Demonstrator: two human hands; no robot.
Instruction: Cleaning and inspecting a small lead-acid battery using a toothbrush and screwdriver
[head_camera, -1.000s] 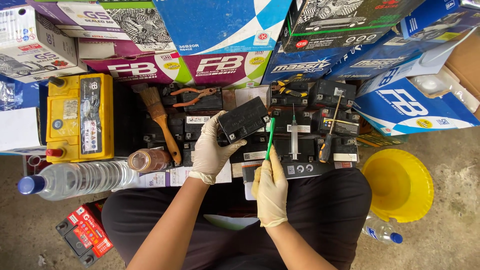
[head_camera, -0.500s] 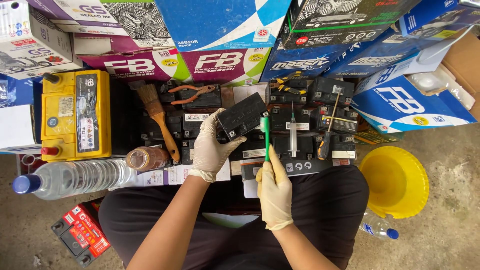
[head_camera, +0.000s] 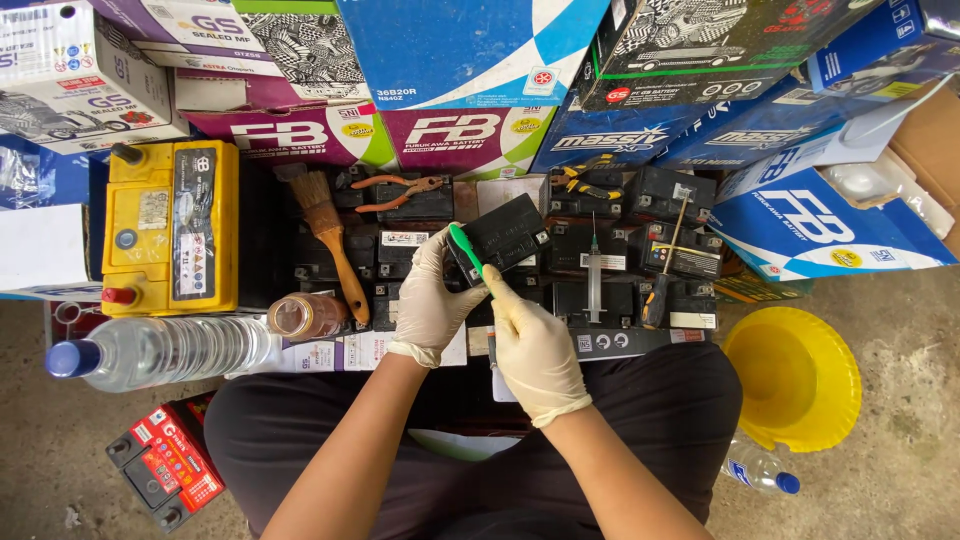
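- My left hand (head_camera: 428, 300), in a pale latex glove, is closed around the small black rectangular battery (head_camera: 503, 238), holding it tilted above the rows of other black batteries (head_camera: 610, 270).
- My right hand (head_camera: 533, 350), gloved the same, grips the green plastic toothbrush (head_camera: 464, 250) by its handle.
- A second ago the brush stood upright to the right of the held battery; now it lies slanted across that battery's left end, head against the casing. I judge the scrubbing has moved to that end.
- Left of the held battery lie a wooden-handled paintbrush (head_camera: 330, 240) and a small brown jar (head_camera: 305, 316); further left, a large yellow battery (head_camera: 172, 226) and a clear plastic water bottle (head_camera: 165, 352).
- Right of it rest a syringe (head_camera: 594, 275) and a screwdriver (head_camera: 664, 270); further right, a yellow plastic basin (head_camera: 795, 380).
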